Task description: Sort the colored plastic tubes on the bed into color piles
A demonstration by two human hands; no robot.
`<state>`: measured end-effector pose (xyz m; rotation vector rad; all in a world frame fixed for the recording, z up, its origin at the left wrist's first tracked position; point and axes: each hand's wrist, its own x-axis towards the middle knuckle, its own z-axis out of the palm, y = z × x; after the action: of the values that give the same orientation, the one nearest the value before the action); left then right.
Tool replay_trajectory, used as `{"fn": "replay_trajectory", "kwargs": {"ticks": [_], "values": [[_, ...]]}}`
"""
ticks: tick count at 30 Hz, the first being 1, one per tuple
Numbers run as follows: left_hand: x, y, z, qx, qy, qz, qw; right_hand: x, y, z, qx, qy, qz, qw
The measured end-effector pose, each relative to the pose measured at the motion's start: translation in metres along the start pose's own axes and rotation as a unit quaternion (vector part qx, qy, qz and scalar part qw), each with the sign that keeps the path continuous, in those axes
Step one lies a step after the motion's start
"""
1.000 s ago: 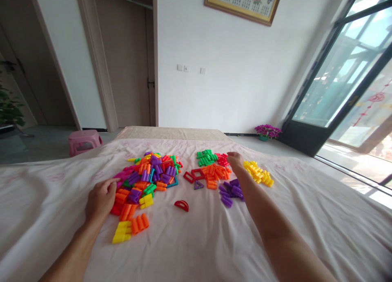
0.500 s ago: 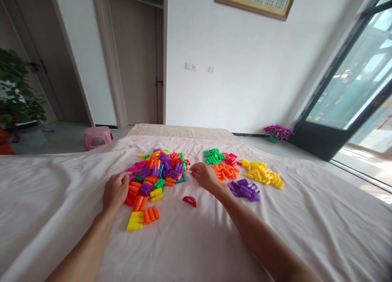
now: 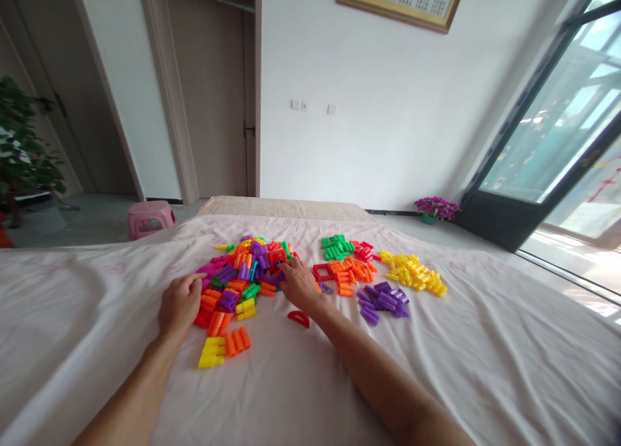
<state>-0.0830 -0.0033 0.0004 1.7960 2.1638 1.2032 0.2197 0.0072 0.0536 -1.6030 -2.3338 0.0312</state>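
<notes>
A heap of mixed plastic building blocks (image 3: 242, 283) in several colours lies on the cloth. At its left edge rests my left hand (image 3: 180, 302), fingers loosely bent and touching the magenta blocks (image 3: 211, 269); I see nothing held in it. My right hand (image 3: 298, 283) reaches into the heap's right side, fingers apart, beside a red square block (image 3: 277, 258) and some purple pieces; its fingertips are partly hidden. Just below that hand lies a red half-round piece (image 3: 299, 318). A red square frame (image 3: 323, 273) sits right of it, against the orange blocks (image 3: 352, 270).
Sorted groups lie to the right: green blocks (image 3: 336, 246), red blocks (image 3: 363, 251), yellow blocks (image 3: 412, 273) and purple blocks (image 3: 384, 301). Yellow (image 3: 211, 353) and orange (image 3: 237, 342) pieces lie near the front. A pale wrinkled cloth (image 3: 301, 388) covers the surface. Beyond stands a pink stool (image 3: 151, 220).
My right hand has moved left, from beside the orange blocks to the mixed heap. The red frame formerly under it now lies uncovered. My left hand stays at the heap's left edge.
</notes>
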Motion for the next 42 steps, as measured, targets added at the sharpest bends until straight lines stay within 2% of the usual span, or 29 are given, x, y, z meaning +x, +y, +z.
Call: {"fn": "replay_trajectory", "kwargs": {"ticks": [4,7,10,13,17,20,23,26,31,39,42], "values": [[0.002,-0.003,0.002,0.003,-0.002,-0.004,1.0,-0.003,0.001,0.004,0.0,0.013,-0.006,1.0],[0.003,-0.005,0.004,0.006,-0.001,-0.005,1.0,-0.007,0.006,-0.004,0.03,0.019,-0.016,0.999],[0.003,-0.007,0.005,0.005,-0.004,-0.009,1.0,-0.016,0.018,-0.023,0.058,0.039,0.004,0.998],[0.003,-0.009,0.006,0.005,-0.005,-0.008,1.0,-0.033,0.041,-0.049,0.055,0.055,0.032,0.996],[0.003,-0.009,0.006,0.004,0.0,-0.004,1.0,-0.062,0.08,-0.083,-0.018,0.062,0.095,0.993],[0.003,-0.009,0.005,0.008,0.0,-0.006,1.0,-0.083,0.103,-0.097,-0.092,0.045,0.152,0.983],[0.003,-0.009,0.005,0.013,0.001,-0.004,1.0,-0.099,0.116,-0.095,-0.114,-0.018,0.182,0.976],[0.004,-0.009,0.005,0.019,0.001,0.0,1.0,-0.113,0.121,-0.082,-0.107,-0.065,0.179,0.976],[0.003,-0.011,0.006,0.011,0.004,0.012,1.0,-0.128,0.124,-0.062,-0.15,-0.025,0.144,0.978],[0.003,-0.015,0.007,0.009,0.006,0.02,1.0,-0.138,0.142,-0.056,-0.175,0.036,0.167,0.97],[0.002,-0.014,0.005,0.006,0.011,0.032,0.999,-0.139,0.147,-0.052,-0.186,0.035,0.163,0.968]]}}
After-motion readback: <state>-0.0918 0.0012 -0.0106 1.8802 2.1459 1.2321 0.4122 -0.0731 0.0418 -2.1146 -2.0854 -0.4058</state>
